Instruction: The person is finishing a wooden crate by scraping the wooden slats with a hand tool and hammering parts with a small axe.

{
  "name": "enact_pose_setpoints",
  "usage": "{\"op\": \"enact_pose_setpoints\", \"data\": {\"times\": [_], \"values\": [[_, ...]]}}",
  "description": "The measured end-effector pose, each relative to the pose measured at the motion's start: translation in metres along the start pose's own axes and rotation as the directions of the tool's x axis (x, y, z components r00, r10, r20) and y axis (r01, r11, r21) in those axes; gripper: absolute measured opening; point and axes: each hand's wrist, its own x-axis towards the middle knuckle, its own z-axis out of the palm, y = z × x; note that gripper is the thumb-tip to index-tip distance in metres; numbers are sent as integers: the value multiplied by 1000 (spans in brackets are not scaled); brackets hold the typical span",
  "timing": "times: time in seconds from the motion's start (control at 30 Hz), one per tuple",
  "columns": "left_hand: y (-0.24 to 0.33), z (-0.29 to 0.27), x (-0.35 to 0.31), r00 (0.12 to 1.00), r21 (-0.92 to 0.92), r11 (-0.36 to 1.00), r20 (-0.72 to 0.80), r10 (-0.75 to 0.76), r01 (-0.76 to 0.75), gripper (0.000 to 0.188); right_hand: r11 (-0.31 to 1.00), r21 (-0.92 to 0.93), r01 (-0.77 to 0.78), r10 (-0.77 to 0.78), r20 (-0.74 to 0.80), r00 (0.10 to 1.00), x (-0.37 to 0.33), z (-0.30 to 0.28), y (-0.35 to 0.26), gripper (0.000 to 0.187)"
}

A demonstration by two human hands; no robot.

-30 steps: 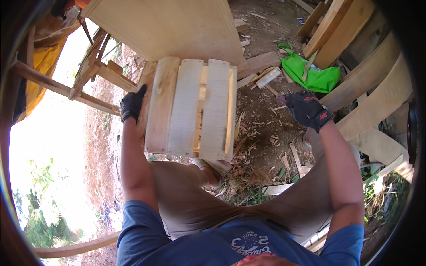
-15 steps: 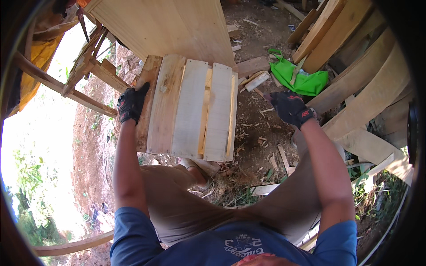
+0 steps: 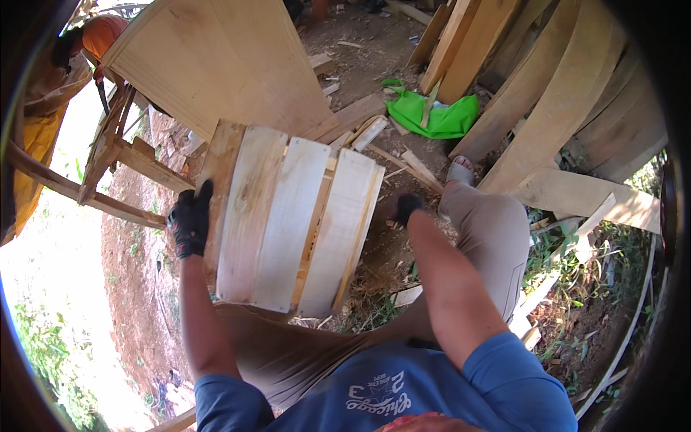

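Dirt floor (image 3: 360, 75), scrap-strewn. Slatted wooden crate (image 3: 288, 223) directly right of gloved left hand (image 3: 189, 222), slats running roughly fore-and-aft. Left hand nearer, curled on crate's left edge, gripping. Right hand (image 3: 409, 209) apart, off opposite side; finger closure, contents cannot be told.

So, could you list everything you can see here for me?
Slatted wooden crate: one, pale tan, centre
Plywood panel: one, tan, beyond crate
Green bag: one, bright green, on ground
Leaning boards: several, tan, right
Wood scraps: many, pale, on ground
Wooden rail: one, brown, left
Tarp: one, yellow, far left
Co-worker: one, orange top, upper left
T-shirt: one, blue, bottom
Trousers: one pair, brown, below crate
Left hand: one, black-gloved, crate's left edge
Right hand: one, black-gloved, right of crate
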Motion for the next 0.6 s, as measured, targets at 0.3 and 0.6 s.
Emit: {"op": "enact_pose_setpoints", "data": {"times": [0.3, 0.6], "values": [[-38, -20, -32, 991, -183, 983, -128, -36, 12, 57, 933, 15, 359, -353, -148, 924, -47, 77, -91, 34], [9, -17, -38, 990, -392, 919, -142, -20, -38, 50, 955, 26, 294, -270, -325, 906, -34, 127, -86, 34]]}}
